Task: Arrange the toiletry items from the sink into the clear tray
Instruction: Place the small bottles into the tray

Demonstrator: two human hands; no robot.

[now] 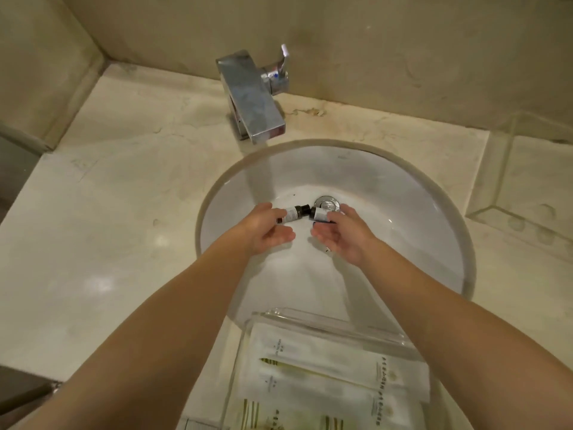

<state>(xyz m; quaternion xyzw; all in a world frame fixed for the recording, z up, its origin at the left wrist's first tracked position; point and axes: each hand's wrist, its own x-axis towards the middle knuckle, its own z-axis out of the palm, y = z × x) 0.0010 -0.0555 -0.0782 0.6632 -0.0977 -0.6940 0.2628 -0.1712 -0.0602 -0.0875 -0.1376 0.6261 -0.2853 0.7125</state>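
Observation:
Both my hands are down in the white sink basin (403, 218), close to the drain (327, 203). My left hand (266, 231) grips a small white bottle with a dark cap (293, 213). My right hand (344, 234) grips a second small bottle with a dark cap (319, 214). The two caps nearly touch. A dark item (324, 224) lies partly hidden under my right fingers. The clear tray (325, 321) sits at the near rim of the sink and holds several white sachets (325, 367).
A square chrome faucet (251, 97) juts over the far side of the basin. A second clear acrylic tray (527, 187) stands on the marble counter at the right. The counter (117, 197) stretches to the left, bounded by the wall behind.

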